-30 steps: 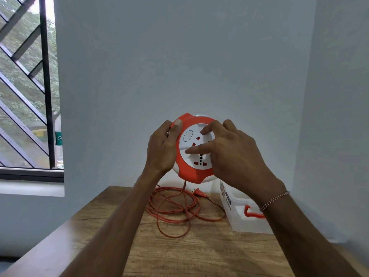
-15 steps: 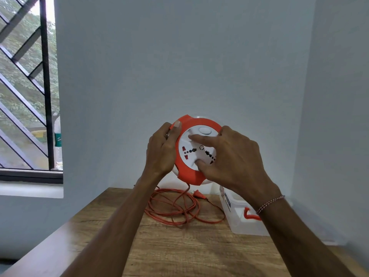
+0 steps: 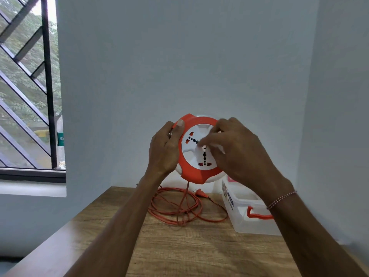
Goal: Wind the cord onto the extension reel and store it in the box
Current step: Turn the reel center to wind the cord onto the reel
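Note:
I hold a round orange and white extension reel (image 3: 194, 172) upright in the air above the table. My left hand (image 3: 164, 148) grips its left rim, thumb on the orange edge. My right hand (image 3: 237, 150) lies over the white socket face, fingertips pressed on its centre. An orange cord (image 3: 175, 204) hangs from the reel's bottom into loose loops on the wooden table (image 3: 179, 252). Its plug (image 3: 200, 192) lies behind the loops. A clear plastic box (image 3: 242, 212) with an orange handle stands open at the right, partly hidden by my right forearm.
The table sits in a corner, with grey walls behind and to the right. A barred window (image 3: 30, 96) with a sill is at the left. The box stands close to the right wall.
The white socket face has turned under my right hand's fingers, and the cord loops on the table have drawn in smaller. My left hand has kept its grip on the rim.

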Demonstrator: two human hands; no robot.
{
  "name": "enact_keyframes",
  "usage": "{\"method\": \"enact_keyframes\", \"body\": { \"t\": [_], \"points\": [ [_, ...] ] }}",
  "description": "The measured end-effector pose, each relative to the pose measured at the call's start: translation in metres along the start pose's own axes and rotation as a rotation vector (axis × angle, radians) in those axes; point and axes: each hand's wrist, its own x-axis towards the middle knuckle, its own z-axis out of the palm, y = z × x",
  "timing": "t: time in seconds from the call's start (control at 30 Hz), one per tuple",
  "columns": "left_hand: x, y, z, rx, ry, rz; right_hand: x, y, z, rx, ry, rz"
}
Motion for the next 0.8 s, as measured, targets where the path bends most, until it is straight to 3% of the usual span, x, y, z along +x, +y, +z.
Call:
{"method": "enact_keyframes", "body": {
  "t": [0.13, 0.3, 0.7, 0.8],
  "points": [
    [-0.001, 0.003, 0.0, 0.001, 0.005, -0.005, -0.001, -0.002, -0.004, -0.116, -0.21, -0.095],
    [-0.002, 0.003, 0.0, 0.021, -0.005, 0.016, -0.003, -0.006, -0.004, -0.216, -0.222, -0.135],
    [-0.001, 0.004, 0.0, 0.031, 0.008, 0.015, -0.007, -0.004, 0.011, -0.074, 0.037, 0.05],
    [0.0, 0.003, -0.002, 0.033, 0.02, 0.008, -0.003, -0.002, 0.014, -0.013, 0.025, 0.083]
  ]
}}
